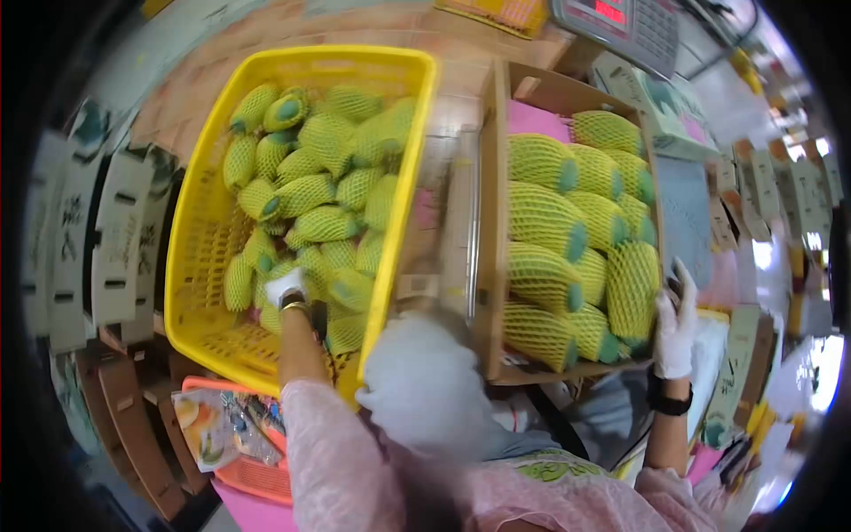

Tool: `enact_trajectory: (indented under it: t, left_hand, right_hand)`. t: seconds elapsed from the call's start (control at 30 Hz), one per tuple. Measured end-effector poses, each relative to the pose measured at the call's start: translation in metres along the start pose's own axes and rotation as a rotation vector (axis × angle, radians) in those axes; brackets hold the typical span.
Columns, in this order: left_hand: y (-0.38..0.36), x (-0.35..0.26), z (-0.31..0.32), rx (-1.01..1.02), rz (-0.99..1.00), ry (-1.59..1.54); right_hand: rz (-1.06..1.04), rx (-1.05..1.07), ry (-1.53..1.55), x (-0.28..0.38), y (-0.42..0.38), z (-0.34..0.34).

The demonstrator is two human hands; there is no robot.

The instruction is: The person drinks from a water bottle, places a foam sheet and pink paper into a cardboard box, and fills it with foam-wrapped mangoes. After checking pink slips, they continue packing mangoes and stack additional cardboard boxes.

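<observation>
My left hand (286, 284), in a white glove, reaches down into a yellow plastic basket (182, 293). It is among several green fruits in yellow foam net sleeves (321, 224); its fingers are hidden, so a grip cannot be made out. To the right, an open cardboard box (498, 222) holds several of the same netted fruits (542, 213) packed in columns. My right hand (676, 324), also gloved in white, is beside the box's right wall, near an upright netted fruit (633, 293). Its fingers are stretched and apart, holding nothing.
A scale with a red display (612, 18) stands beyond the box. An orange basket (257, 474) with small packets sits below the yellow one. Stacked cartons (120, 235) line the left side, with more cartons at right. A blurred grey rounded shape (425, 381) lies between basket and box.
</observation>
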State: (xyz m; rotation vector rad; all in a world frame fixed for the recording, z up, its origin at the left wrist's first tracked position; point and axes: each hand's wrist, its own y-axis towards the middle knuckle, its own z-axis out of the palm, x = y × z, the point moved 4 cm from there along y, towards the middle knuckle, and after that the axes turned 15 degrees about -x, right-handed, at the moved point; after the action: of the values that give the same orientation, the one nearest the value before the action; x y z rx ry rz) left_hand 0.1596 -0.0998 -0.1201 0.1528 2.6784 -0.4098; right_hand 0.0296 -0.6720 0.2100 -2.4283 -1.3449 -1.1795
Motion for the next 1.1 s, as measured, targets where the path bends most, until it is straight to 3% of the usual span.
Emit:
enact_trajectory:
  t: [0.07, 0.13, 0.17, 0.2, 0.23, 0.3, 0.33, 0.37, 0.4, 0.43, 0.47, 0.53, 0.63, 0.7, 0.73, 0.77, 0.8, 0.83, 0.87, 0.9, 0.93, 0.97, 1.0, 1.1]
  left_hand:
    - [0.009, -0.007, 0.014, 0.406, -0.080, -0.614]
    - [-0.020, -0.047, -0.028, 0.374, -0.075, -0.468]
    - [-0.069, -0.076, -0.064, 0.595, 0.015, -0.705]
    - [-0.091, -0.095, -0.084, 0.660, 0.139, -0.790]
    - [-0.142, -0.120, -0.126, 0.750, 0.288, -0.748]
    - [-0.225, -0.153, -0.176, 1.093, 0.530, -0.749]
    - [-0.270, -0.165, -0.200, 1.142, 0.599, -0.701]
    - [-0.304, -0.176, -0.205, 1.347, 0.805, -0.594]
    - [-0.342, -0.177, -0.213, 1.371, 0.851, -0.572]
    - [-0.368, -0.177, -0.207, 1.312, 1.052, -0.478]
    - [-0.402, -0.181, -0.201, 1.468, 1.470, -0.335]
    - [-0.431, -0.169, -0.198, 0.987, 1.509, -0.245]
    - [-0.435, -0.162, -0.175, 0.994, 1.558, -0.013]
    - [-0.420, -0.171, -0.177, 1.091, 1.578, -0.006]
    - [-0.401, -0.183, -0.180, 0.987, 1.596, -0.103]
    - [-0.377, -0.198, -0.202, 1.101, 1.436, -0.071]
    - [-0.336, -0.207, -0.154, 1.188, 1.224, -0.253]
    - [-0.298, -0.211, -0.162, 1.133, 0.924, -0.408]
    - [-0.247, -0.218, -0.131, 1.018, 0.889, -0.544]
    - [-0.208, -0.215, -0.138, 0.914, 0.718, -0.517]
    - [-0.151, -0.211, -0.106, 0.537, 0.636, -0.475]
    - [-0.121, -0.198, -0.091, 0.702, 0.339, -0.858]
    - [-0.027, -0.187, -0.022, 0.466, 0.406, -0.453]
    - [0.030, -0.150, -0.008, 0.007, 0.137, -0.447]
  right_hand:
    - [-0.109, -0.004, -0.003, 0.005, -0.003, -0.006]
    - [-0.051, -0.030, 0.047, -0.008, -0.003, -0.011]
    - [-0.051, -0.044, 0.053, -0.007, -0.003, -0.015]
    - [0.036, -0.052, 0.085, -0.007, -0.004, -0.017]
    - [0.123, -0.057, 0.119, -0.009, -0.004, -0.021]
    - [0.121, -0.088, 0.078, -0.008, -0.003, -0.032]
    - [0.120, -0.110, 0.037, -0.008, -0.002, -0.035]
    - [0.067, -0.139, -0.001, -0.013, 0.000, -0.041]
    - [0.009, -0.160, -0.031, -0.021, 0.003, -0.047]
    - [-0.014, -0.181, -0.052, -0.023, 0.003, -0.053]
    - [-0.039, -0.196, -0.067, -0.022, 0.001, -0.058]
    - [0.046, -0.181, -0.038, -0.015, -0.005, -0.066]
    - [-0.187, -0.114, -0.175, -0.033, -0.004, -0.070]
    - [0.051, -0.039, -0.396, -0.025, -0.009, -0.081]
    - [-0.011, -0.021, -0.429, -0.024, -0.012, -0.085]
    - [-0.062, -0.017, -0.448, -0.023, -0.014, -0.090]
    - [-0.113, -0.009, -0.467, -0.025, -0.017, -0.092]
    - [-0.114, 0.001, -0.466, -0.032, -0.017, -0.094]
    - [-0.126, 0.029, -0.585, -0.044, -0.014, -0.096]
    - [-0.135, 0.054, -0.707, -0.052, -0.013, -0.094]
    - [-0.128, 0.054, -0.711, -0.054, -0.013, -0.091]
    - [-0.200, 0.059, -0.765, -0.052, -0.012, -0.088]
    - [-0.269, 0.060, -0.825, -0.050, -0.012, -0.086]
    - [-0.197, 0.007, -0.757, -0.075, 0.000, -0.086]
